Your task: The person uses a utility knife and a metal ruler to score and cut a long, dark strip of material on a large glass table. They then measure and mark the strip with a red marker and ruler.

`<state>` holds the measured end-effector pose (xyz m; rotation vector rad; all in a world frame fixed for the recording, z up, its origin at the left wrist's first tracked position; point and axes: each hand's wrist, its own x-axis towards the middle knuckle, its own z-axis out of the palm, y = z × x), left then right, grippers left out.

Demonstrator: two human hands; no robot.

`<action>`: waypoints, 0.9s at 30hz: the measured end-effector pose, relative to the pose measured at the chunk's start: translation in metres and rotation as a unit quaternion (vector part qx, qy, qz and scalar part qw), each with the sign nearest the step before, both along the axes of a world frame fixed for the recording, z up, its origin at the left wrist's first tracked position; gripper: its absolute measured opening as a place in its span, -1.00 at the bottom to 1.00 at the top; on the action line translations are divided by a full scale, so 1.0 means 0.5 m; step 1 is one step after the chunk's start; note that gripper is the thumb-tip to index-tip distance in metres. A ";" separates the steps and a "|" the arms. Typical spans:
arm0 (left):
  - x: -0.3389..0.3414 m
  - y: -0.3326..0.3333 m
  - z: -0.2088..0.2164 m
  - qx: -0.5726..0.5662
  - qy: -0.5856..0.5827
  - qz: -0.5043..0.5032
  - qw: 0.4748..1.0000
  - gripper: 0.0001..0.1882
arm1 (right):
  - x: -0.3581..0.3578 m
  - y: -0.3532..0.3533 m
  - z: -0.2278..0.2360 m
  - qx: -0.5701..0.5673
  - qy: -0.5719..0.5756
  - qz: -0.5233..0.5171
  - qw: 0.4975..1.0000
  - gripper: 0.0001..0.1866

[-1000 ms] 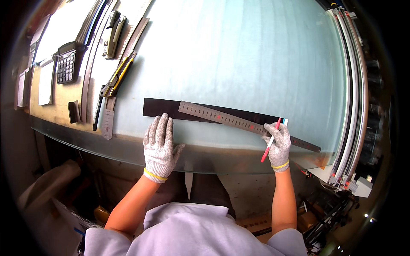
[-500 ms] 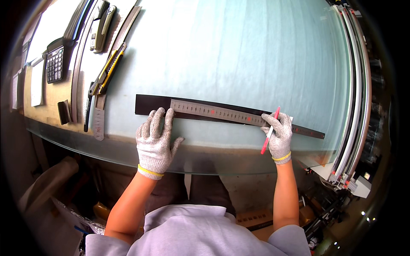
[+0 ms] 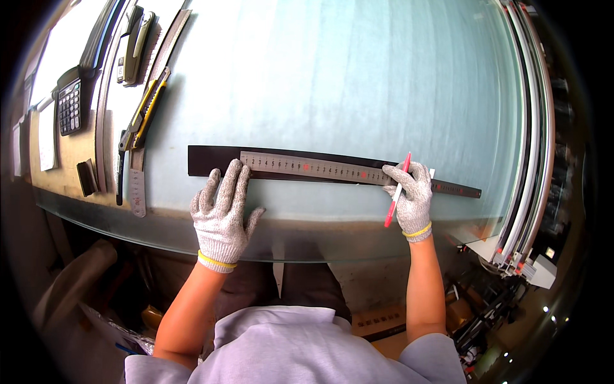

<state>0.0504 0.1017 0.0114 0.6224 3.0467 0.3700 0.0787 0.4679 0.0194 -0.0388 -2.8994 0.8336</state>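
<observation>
A flat black strip (image 3: pixel 212 161) lies across the near part of the glass-topped table, with a steel ruler (image 3: pixel 320 168) on top of it. The strip sticks out past the ruler's left end. My left hand (image 3: pixel 220 221), in a grey knit glove, is open, its outstretched fingertips on the strip's near edge and by the ruler's left end. Gloved alike, my right hand (image 3: pixel 414 197) grips a red and white pen (image 3: pixel 394 198) between its fingers. That hand also rests on the ruler towards its right end, hiding part of it and of the strip.
At the left lie a yellow and black utility knife (image 3: pixel 146 114), a black pen (image 3: pixel 119 176), a stapler (image 3: pixel 133 48), a calculator (image 3: pixel 70 107) and a second steel ruler (image 3: pixel 137 198). Long metal rails (image 3: pixel 528 128) run along the table's right side.
The whole view has shifted slightly, so the table things sit further left in it. Both hands, the ruler and the strip keep nearly the same places relative to each other.
</observation>
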 end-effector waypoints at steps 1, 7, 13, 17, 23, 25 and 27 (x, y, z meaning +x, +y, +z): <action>0.000 0.000 0.001 -0.005 -0.002 0.001 1.000 -0.08 | -0.001 0.000 0.002 0.000 0.000 0.000 1.000 -0.47; 0.001 0.004 0.004 -0.018 -0.012 -0.002 1.000 -0.08 | 0.002 -0.001 -0.001 0.015 0.002 -0.006 1.000 -0.47; 0.003 0.007 0.006 -0.015 -0.013 0.000 1.000 -0.07 | 0.007 -0.003 -0.011 0.011 0.014 -0.029 0.999 -0.49; 0.004 0.006 0.003 -0.016 -0.011 -0.002 1.000 -0.07 | 0.007 -0.001 -0.018 0.027 0.025 -0.029 0.999 -0.51; 0.004 0.003 0.001 -0.011 -0.011 -0.003 1.000 -0.08 | 0.001 -0.001 -0.018 0.030 0.025 -0.039 0.998 -0.56; 0.004 0.003 0.002 -0.010 -0.014 -0.003 1.000 -0.08 | 0.000 -0.005 -0.015 0.033 0.024 -0.041 0.998 -0.57; 0.003 0.002 0.004 -0.008 -0.016 -0.004 1.000 -0.09 | 0.000 -0.007 -0.016 0.035 0.026 -0.042 0.998 -0.57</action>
